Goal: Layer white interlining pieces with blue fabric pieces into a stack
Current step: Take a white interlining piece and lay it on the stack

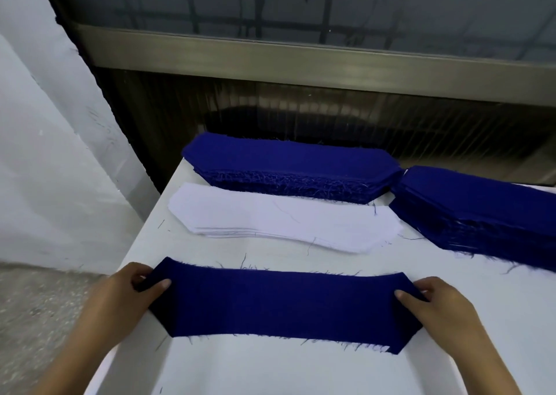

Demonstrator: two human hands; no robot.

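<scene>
A long blue fabric piece (pixel 282 304) with angled ends lies flat across the near part of the white table (pixel 270 370). My left hand (pixel 126 295) pinches its left end, thumb on top. My right hand (pixel 445 301) pinches its right end the same way. A sliver of white (pixel 373 347) shows under its lower right edge. Behind it lies a thin pile of white interlining pieces (pixel 285 217). A thick stack of blue pieces (pixel 288 166) sits at the table's far edge, and a second blue stack (pixel 481 214) lies at the right.
The table's left edge drops to a speckled grey floor (pixel 36 310). White cloth or sheeting (pixel 39 142) hangs at the left. A dark ribbed panel and a metal window frame (pixel 301 61) rise right behind the table.
</scene>
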